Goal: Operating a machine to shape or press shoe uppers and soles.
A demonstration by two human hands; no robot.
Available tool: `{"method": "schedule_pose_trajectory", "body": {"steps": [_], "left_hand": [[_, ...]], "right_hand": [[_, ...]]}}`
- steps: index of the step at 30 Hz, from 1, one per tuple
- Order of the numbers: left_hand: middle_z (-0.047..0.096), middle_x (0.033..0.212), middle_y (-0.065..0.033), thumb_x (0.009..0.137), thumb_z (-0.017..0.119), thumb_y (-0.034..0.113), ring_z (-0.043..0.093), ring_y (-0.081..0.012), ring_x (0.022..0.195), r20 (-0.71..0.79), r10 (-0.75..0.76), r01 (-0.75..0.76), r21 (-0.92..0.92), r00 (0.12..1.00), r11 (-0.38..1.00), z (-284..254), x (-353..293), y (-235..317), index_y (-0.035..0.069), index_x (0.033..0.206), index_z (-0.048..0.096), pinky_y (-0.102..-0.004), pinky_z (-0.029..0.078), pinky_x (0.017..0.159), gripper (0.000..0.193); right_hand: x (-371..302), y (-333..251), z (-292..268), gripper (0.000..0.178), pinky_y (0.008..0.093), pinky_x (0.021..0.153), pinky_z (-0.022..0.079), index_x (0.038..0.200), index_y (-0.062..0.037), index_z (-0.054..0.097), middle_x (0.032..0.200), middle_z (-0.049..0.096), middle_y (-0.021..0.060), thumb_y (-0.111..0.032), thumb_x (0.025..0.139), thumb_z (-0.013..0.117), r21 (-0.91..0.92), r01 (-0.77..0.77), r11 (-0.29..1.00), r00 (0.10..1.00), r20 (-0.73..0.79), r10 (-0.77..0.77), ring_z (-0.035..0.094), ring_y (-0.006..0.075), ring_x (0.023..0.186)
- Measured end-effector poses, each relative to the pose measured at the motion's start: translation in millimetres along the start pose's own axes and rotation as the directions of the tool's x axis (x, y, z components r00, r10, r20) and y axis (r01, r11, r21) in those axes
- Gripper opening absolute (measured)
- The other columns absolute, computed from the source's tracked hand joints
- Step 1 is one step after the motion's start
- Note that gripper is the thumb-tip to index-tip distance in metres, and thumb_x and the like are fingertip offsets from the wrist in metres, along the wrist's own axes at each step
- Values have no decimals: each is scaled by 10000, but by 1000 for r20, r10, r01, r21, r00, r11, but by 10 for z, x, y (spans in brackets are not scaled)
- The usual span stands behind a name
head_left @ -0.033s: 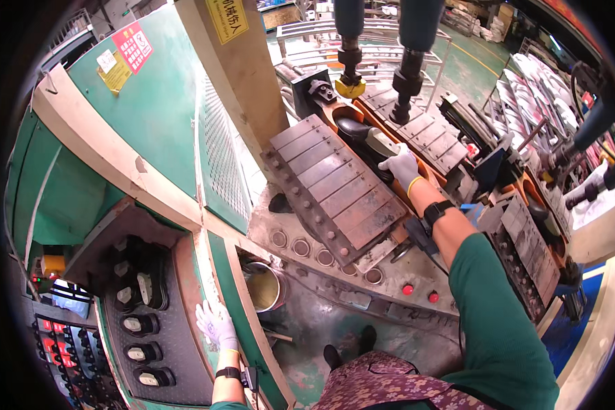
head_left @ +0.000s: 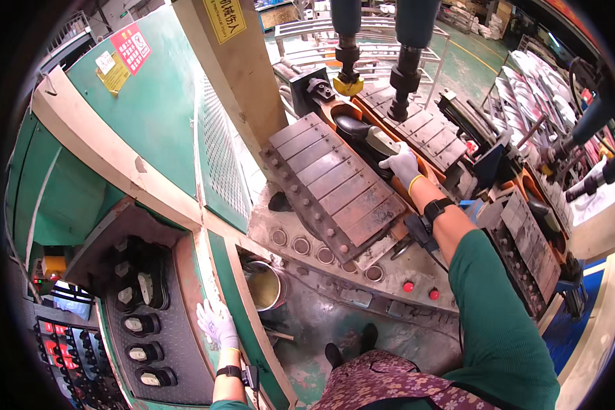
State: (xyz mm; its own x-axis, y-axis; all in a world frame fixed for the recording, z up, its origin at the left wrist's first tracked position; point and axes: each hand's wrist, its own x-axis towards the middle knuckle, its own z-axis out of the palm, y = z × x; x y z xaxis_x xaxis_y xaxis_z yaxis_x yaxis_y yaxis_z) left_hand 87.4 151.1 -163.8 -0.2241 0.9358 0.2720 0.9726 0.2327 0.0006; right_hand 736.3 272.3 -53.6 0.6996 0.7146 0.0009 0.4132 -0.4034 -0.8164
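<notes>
Two gloved grips [head_left: 401,165], two red buttons [head_left: 408,286]

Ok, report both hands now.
Left hand: open, over the pale ledge, nothing visible in it.
Right hand: on the black shoe; whether it grips cannot be told.

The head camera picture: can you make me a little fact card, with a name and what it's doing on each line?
Left hand: white-gloved, resting on the pale ledge
Right hand: white-gloved, at the near end of a black shoe-shaped piece
Shelf: grey, bearing black pieces with pale tops
Buttons: two, red
</notes>
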Motion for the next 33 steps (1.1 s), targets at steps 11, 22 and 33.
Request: {"method": "schedule_pose_trajectory", "body": {"steps": [11, 22, 33], "left_hand": [[500, 1422, -204, 1001, 408, 475, 477, -375, 1297, -46, 66, -66, 13, 997, 998, 19, 46, 6, 124, 1356, 539, -504, 366, 1057, 516], [469, 1447, -181, 865, 580, 483, 393, -340, 1355, -15, 197, -197, -162, 980, 967, 197, 92, 37, 129, 1371, 516, -524, 308, 1068, 621], [391, 1500, -208, 823, 628, 394, 326, -362, 1399, 27, 204, -192, -238, 979, 952, 183, 68, 2, 105, 1457, 410, -541, 223, 1139, 730]], "right_hand": [[-1847, -352, -334, 367, 409, 816, 480, 965, -42, 606, 952, 625, 154, -337, 810, 760, -44, 617, 786, 761, -221, -610, 620, 324, 928], [-6096, 2585, -1411, 244, 469, 710, 522, 1188, -155, 569, 869, 668, 137, -234, 981, 465, -796, 325, 511, 819, 507, 268, 668, 344, 816], [-6864, 3350, -1592, 258, 465, 843, 517, 1080, -111, 622, 1096, 648, 184, -261, 952, 456, -727, 177, 664, 684, 576, 448, 632, 383, 1011]]}}
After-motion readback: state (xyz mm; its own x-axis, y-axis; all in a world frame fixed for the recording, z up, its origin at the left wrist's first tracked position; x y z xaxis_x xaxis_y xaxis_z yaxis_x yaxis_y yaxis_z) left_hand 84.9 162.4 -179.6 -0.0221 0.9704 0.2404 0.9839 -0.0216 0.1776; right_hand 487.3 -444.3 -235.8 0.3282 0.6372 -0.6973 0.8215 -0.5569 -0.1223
